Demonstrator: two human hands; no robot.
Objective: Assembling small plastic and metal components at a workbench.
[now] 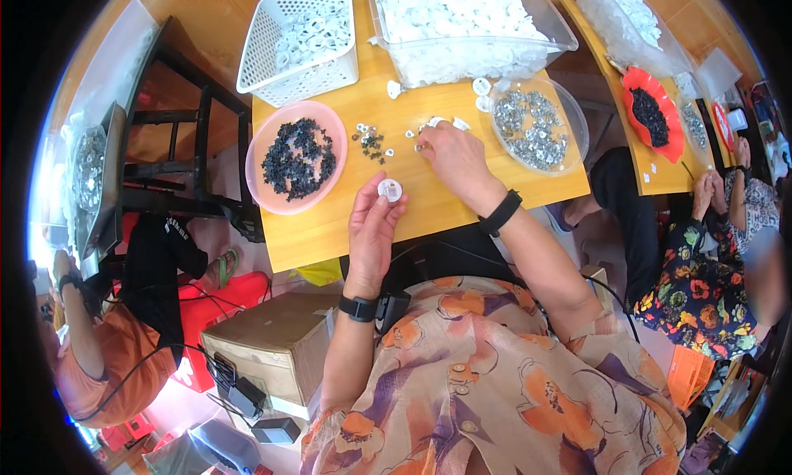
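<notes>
My left hand (373,227) pinches a small round white plastic piece (389,190) near the table's front edge. Farther back and to the right, my right hand (455,157) reaches down to the tabletop with thumb and fingertips together; what they grip, if anything, is too small to make out. Small white parts (459,123) lie beside those fingers. Between the hands and a pink bowl (256,190) is a loose scatter of small dark parts (370,143). Black parts (297,157) fill much of that bowl. At the right, a clear round tray (580,137) holds shiny metal pieces (532,128).
A white perforated basket (301,73) and a clear bin (470,69) of white plastic pieces stand at the back of the wooden table (330,236). A black metal frame (186,116) and cardboard box (256,343) are at left. Co-workers sit on both sides.
</notes>
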